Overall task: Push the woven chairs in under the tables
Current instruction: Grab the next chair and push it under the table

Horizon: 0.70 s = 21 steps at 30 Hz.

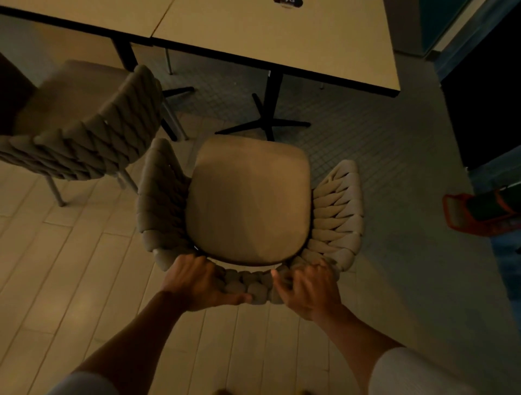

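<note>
A beige woven chair (pixel 248 203) with a padded seat stands right below me, its front facing the table (pixel 282 36). The seat's front edge sits just short of the table's black cross-shaped foot (pixel 267 124). My left hand (pixel 197 282) grips the braided backrest rim on its left side. My right hand (pixel 307 287) holds the same rim to the right, fingers curled over the weave. A second woven chair (pixel 84 118) stands to the left, partly tucked beneath the adjoining table (pixel 84 14).
A dark object lies on the tabletop's far edge (pixel 287 2). An orange-framed item (pixel 479 214) sits on the floor at the right, beside a dark wall or cabinet (pixel 485 98). Pale floorboards meet small grey tiles beneath the tables.
</note>
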Available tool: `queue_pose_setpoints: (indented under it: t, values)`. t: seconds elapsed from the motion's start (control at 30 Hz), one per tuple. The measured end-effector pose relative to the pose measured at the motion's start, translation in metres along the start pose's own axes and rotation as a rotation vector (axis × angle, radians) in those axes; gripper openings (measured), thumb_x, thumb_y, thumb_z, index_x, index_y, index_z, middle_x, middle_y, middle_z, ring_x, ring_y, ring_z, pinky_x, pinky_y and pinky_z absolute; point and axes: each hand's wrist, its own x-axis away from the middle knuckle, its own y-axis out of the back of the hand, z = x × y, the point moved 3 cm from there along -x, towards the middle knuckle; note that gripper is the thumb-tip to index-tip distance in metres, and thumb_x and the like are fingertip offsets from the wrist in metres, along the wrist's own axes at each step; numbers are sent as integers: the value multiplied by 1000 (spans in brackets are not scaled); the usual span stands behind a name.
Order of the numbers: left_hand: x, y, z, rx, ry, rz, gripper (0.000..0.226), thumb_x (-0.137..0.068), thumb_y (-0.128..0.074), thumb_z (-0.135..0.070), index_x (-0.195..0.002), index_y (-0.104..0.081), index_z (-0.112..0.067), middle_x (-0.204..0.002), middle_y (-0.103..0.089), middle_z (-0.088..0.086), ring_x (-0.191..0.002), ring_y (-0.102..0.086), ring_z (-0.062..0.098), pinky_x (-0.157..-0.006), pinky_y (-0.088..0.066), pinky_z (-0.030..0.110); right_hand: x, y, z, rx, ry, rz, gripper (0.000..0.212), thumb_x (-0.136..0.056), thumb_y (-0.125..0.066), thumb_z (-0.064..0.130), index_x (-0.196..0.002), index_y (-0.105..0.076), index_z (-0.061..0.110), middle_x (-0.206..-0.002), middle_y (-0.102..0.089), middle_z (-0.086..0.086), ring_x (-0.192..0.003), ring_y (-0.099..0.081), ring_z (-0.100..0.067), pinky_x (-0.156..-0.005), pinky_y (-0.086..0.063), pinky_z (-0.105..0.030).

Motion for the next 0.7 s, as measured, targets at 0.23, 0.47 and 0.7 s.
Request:
queue_pose_setpoints:
  t: [0.23,0.47,0.7]
  values:
    - [-39,21,21,-21,-32,-6,107,-53,-12,-113,-81,-74,-30,-61,-62,-11,-58,-56,10,-56,-40,27,-48,-2,0,-2,-14,64,85,-98,-21,75,-52,-65,18,-56,-67,-2,-59,-63,-22,-87,-46,-40]
    - [-87,39,39,-4,-51,42,108,-54,-11,-112,-86,-75,-33,-61,-61,-14,-56,-55,5,-57,-49,26,-98,1,-10,-8,-15,39,70,-97,-42,68,-49,-60,21,-51,-63,1,-53,-59,-20,-80,-48,-38]
    - [-147,59,53,-14,-46,60,106,-53,-11,-113,-81,-74,-32,-59,-61,-12,-56,-56,6,-60,-51,28,-159,0,-27,-21,-13,23,60,-94,-53,61,-51,-65,21,-51,-63,0,-54,-58,-21,-80,-47,-38]
